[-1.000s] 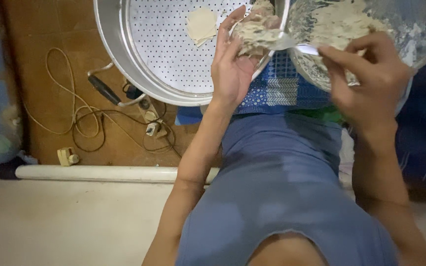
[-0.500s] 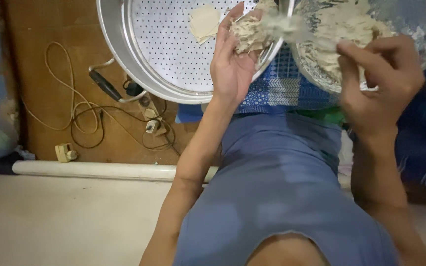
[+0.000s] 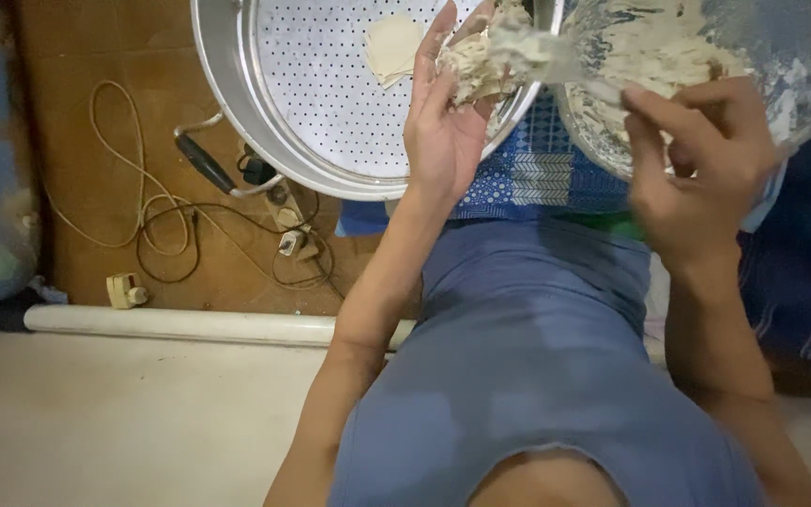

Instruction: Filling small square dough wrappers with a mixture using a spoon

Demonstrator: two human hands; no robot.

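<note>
Cables + small white plug lay on brown floor, 9 o'clock of steamer. White pipe ran along below. Perforated metal steamer tray at 11 o'clock of L hand, pale square wrapper flat inside. L hand palm up, fingers loosely cupped round filling lump. Spoon touched lump at 3 o'clock. R hand fingers pinched on spoon handle, in front of bowl w/ pale filling mix.
</note>
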